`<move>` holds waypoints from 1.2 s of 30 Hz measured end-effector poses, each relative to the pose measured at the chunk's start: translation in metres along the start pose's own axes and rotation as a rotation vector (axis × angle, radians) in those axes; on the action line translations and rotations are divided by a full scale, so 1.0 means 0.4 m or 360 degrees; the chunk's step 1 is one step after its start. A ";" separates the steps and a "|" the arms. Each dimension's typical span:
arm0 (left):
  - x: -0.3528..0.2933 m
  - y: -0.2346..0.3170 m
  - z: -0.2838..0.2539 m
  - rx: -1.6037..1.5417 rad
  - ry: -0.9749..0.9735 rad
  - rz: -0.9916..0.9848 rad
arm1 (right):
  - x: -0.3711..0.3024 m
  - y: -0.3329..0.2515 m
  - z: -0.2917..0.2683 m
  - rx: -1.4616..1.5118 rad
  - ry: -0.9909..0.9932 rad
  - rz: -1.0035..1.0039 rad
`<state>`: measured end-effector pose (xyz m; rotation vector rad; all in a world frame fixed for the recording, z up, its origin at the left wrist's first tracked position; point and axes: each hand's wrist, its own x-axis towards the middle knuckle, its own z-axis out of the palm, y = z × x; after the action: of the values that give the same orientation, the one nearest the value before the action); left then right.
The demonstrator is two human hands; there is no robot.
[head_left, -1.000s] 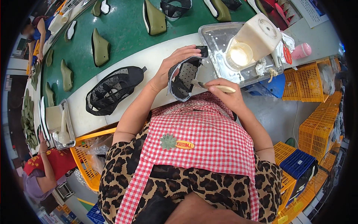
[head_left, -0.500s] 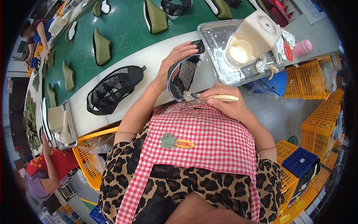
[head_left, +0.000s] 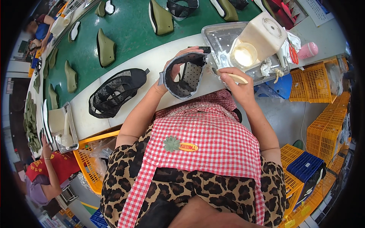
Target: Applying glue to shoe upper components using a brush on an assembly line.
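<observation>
Black dotted mesh shoe upper (head_left: 194,72) is turned with its grey-edged opening facing up. My left hand (head_left: 175,70) is closed around its left and far sides, the thumb showing inside. To its right, my right hand (head_left: 240,86) grips a brush (head_left: 238,78) with a pale handle; the bristles, somewhat blurred, are near the upper's right edge. Whether they touch it I cannot tell. Another black mesh upper (head_left: 118,91) lies on the white worktop (head_left: 152,57) beside my left forearm. A cup of white liquid (head_left: 243,56) stands in the metal tray (head_left: 218,30), close beyond my right hand.
A whitish plastic container (head_left: 262,34) leans over the tray. Red scissors (head_left: 293,53) and a pink bottle (head_left: 308,49) lie at its right. Green shoe lasts (head_left: 105,47) stand on the green surface (head_left: 125,22). Yellow crates (head_left: 310,81) are stacked at right. Two people work at left.
The upper has turned so its opening faces up more roundly. My right hand and the brush have moved from its near edge up and right, toward the tray.
</observation>
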<state>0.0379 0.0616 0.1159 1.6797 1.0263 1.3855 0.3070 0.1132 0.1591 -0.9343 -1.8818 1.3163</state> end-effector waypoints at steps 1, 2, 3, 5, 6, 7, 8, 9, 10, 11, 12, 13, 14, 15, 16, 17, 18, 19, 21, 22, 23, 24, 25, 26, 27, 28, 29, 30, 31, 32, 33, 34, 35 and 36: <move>-0.001 0.000 0.001 -0.0019 -0.0015 0.0019 | 0.002 -0.014 0.000 -0.0001 -0.0001 0.0000; -0.001 0.001 0.002 -0.0039 -0.0029 0.0039 | 0.005 -0.028 0.005 -0.0034 0.0055 -0.0117; -0.004 0.004 0.005 -0.0039 -0.0026 0.0039 | 0.008 -0.036 0.012 -0.0068 0.0109 -0.0234; -0.002 0.015 0.013 -0.0082 -0.0012 0.0008 | 0.026 -0.033 0.033 -0.0185 0.0168 -0.0372; 0.000 0.012 0.014 -0.0082 -0.0012 0.0011 | 0.036 -0.026 0.040 -0.0300 0.0224 -0.0509; 0.001 0.009 0.013 -0.0029 -0.0038 0.0025 | 0.044 -0.014 0.046 -0.0300 0.0223 -0.0513; 0.003 0.008 0.012 0.0025 -0.0065 0.0040 | 0.051 0.003 0.054 -0.0394 0.0208 -0.0542; -0.003 0.009 0.019 0.0027 -0.0063 0.0043 | 0.055 0.017 0.061 -0.0488 0.0193 -0.0571; -0.016 0.018 0.033 -0.0216 -0.0014 -0.0017 | 0.052 0.026 0.066 -0.0488 0.0188 -0.0575; -0.022 0.021 0.042 -0.0460 0.0035 -0.0076 | 0.047 0.034 0.070 -0.0473 0.0173 -0.0510; -0.014 0.009 0.038 -0.0498 -0.0023 -0.0043 | 0.042 0.040 0.071 -0.0459 0.0159 -0.0445; -0.015 0.014 0.045 -0.0498 -0.0018 -0.0041 | 0.035 0.039 0.070 -0.0461 0.0155 -0.0447; -0.017 0.024 0.053 -0.0474 -0.0002 -0.0166 | 0.027 0.037 0.070 -0.0357 0.0095 -0.0242; -0.017 0.028 0.058 -0.0449 0.0013 -0.0291 | 0.020 0.036 0.069 -0.0253 0.0036 -0.0038; -0.016 0.024 0.058 -0.0449 0.0018 -0.0285 | 0.014 0.037 0.067 -0.0257 0.0032 -0.0043; -0.017 0.014 0.057 -0.0450 0.0044 -0.0287 | 0.009 0.044 0.064 -0.0128 -0.0041 0.0069; -0.017 0.004 0.055 -0.0450 0.0070 -0.0289 | 0.002 0.046 0.059 0.0001 -0.0114 0.0179; -0.019 -0.004 0.043 -0.0450 0.0074 -0.0282 | -0.007 0.034 0.051 -0.0004 -0.0117 0.0174; -0.031 -0.021 0.003 -0.0108 0.0094 -0.0272 | -0.027 -0.005 0.030 0.0213 -0.0127 0.0302; -0.034 -0.037 -0.012 0.0018 0.0194 -0.0266 | -0.039 -0.015 0.016 0.0307 -0.0111 0.0237; -0.035 -0.033 -0.020 0.0108 0.0280 -0.0253 | -0.047 -0.040 0.007 0.0303 -0.0129 0.0223; -0.044 -0.037 -0.039 0.0083 0.0300 -0.0319 | -0.054 -0.072 -0.005 0.0298 -0.0004 0.0062; -0.050 -0.039 -0.058 0.0060 0.0313 -0.0383 | -0.055 -0.102 -0.016 0.0299 0.0126 -0.0103; -0.030 0.018 -0.057 -0.0083 0.0270 -0.0407 | -0.047 -0.118 -0.032 0.0302 0.0114 -0.0120; -0.013 0.081 -0.060 -0.0224 0.0228 -0.0430 | -0.036 -0.130 -0.052 0.0092 0.0175 -0.0401; 0.001 0.138 -0.068 -0.0267 0.0059 -0.0440 | -0.027 -0.149 -0.064 -0.0116 0.0237 -0.0685; 0.016 0.172 -0.064 -0.0294 0.0029 -0.0491 | -0.012 -0.182 -0.066 -0.0109 0.0222 -0.0703; 0.018 0.184 -0.068 -0.0284 -0.0040 -0.0541 | 0.010 -0.218 -0.062 -0.0373 0.0254 -0.0993; 0.022 0.193 -0.071 -0.0278 -0.0120 -0.0589 | 0.027 -0.243 -0.055 -0.0644 0.0298 -0.1277; 0.022 0.190 -0.075 -0.0288 -0.0211 -0.0640 | 0.041 -0.247 -0.036 -0.0468 0.0234 -0.1320; 0.013 0.163 -0.086 -0.0231 -0.0297 -0.0704 | 0.056 -0.257 -0.021 -0.0463 0.0231 -0.1333; 0.009 0.154 -0.090 -0.0164 -0.0390 -0.0679 | 0.074 -0.265 -0.005 -0.0442 0.0144 -0.1449; 0.005 0.147 -0.094 -0.0097 -0.0482 -0.0654 | 0.088 -0.273 0.011 -0.0419 0.0056 -0.1565; 0.000 0.143 -0.091 -0.0160 -0.0501 -0.0695 | 0.098 -0.280 0.029 -0.0343 0.0005 -0.1521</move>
<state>0.0097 0.0387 0.1733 1.4332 1.0413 0.8463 0.2559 0.1132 0.2667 -0.0473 -2.0682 0.5340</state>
